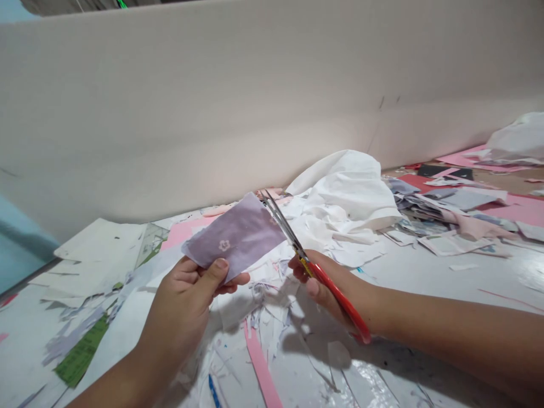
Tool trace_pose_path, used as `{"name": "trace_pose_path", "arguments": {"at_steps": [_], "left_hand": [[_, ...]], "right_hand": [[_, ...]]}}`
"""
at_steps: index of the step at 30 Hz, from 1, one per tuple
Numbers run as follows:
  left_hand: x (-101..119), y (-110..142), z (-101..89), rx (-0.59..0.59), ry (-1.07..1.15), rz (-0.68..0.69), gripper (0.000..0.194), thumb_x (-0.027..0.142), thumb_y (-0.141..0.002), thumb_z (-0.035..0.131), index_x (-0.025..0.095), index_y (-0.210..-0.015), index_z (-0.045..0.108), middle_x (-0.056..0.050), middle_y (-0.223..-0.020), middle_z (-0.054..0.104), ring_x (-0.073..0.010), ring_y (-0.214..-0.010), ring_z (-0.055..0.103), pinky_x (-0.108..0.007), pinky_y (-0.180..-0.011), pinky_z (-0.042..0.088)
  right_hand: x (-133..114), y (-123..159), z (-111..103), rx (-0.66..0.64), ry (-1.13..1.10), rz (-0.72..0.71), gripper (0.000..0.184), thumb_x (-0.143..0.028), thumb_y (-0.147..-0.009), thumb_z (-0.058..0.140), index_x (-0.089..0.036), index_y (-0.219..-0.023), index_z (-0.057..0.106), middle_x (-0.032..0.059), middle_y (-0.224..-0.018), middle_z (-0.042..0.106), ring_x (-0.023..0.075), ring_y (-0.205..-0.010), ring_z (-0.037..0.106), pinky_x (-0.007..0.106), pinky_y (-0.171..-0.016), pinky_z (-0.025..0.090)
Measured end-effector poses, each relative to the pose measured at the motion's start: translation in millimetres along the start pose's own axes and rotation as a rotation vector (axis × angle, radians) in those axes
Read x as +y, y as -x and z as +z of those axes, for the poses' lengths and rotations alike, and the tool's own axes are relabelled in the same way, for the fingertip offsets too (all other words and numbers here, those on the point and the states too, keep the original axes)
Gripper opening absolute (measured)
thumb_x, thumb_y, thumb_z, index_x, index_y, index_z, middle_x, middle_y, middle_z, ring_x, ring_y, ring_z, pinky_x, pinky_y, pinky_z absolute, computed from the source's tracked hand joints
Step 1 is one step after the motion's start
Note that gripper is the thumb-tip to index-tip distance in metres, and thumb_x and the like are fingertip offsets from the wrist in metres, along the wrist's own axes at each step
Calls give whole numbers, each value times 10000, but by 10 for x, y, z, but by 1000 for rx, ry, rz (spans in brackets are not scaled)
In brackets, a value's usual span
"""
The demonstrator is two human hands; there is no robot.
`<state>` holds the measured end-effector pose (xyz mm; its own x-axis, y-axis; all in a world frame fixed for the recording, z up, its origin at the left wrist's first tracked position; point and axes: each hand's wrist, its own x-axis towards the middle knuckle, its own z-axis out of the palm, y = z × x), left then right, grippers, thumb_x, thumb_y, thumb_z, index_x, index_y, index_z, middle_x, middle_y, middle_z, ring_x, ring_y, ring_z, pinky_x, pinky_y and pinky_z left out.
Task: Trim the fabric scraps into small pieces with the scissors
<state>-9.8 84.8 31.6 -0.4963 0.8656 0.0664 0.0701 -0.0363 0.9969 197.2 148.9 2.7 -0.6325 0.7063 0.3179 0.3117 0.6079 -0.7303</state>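
A purple piece of fabric (244, 235) with a small pale flower on it is pinched between the thumb and fingers of my left hand (191, 289). My right hand (327, 283) grips a pair of red-handled scissors (340, 297), its fingers partly hidden behind the handles. The metal blades point up and to the left, along the right edge of the purple piece. They look slightly parted at the tips; whether they touch the piece I cannot tell. Beneath both hands lies a heap of thin white and purple scraps (263, 300).
Crumpled white cloth (344, 192) lies behind my right hand. Stacked cut pieces (450, 221) and pink sheets sit at the right. White sheets (102, 243) and a green strip (83, 351) are at the left. A pale upright panel (255, 102) borders the table's back.
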Motion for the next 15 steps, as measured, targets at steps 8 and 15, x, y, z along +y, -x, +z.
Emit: {"name": "trace_pose_path", "arguments": {"at_steps": [8, 15], "left_hand": [[8, 7, 7, -5, 1, 17, 306, 396, -628, 693, 203, -845, 598, 0, -667, 683, -221, -686, 683, -286, -606, 519], [-32, -28, -14, -25, 24, 28, 253, 380, -654, 689, 219, -819, 586, 29, -679, 687, -186, -701, 682, -253, -609, 519]], "right_hand": [[-9, -8, -22, -49, 73, -31, 546, -680, -795, 225, -181, -818, 443, 33, -726, 462, 157, -626, 395, 302, -565, 370], [2, -12, -21, -44, 60, -37, 460, -630, -802, 285, -188, -758, 404, 12, -687, 426, 144, -597, 366, 278, -537, 333]]}}
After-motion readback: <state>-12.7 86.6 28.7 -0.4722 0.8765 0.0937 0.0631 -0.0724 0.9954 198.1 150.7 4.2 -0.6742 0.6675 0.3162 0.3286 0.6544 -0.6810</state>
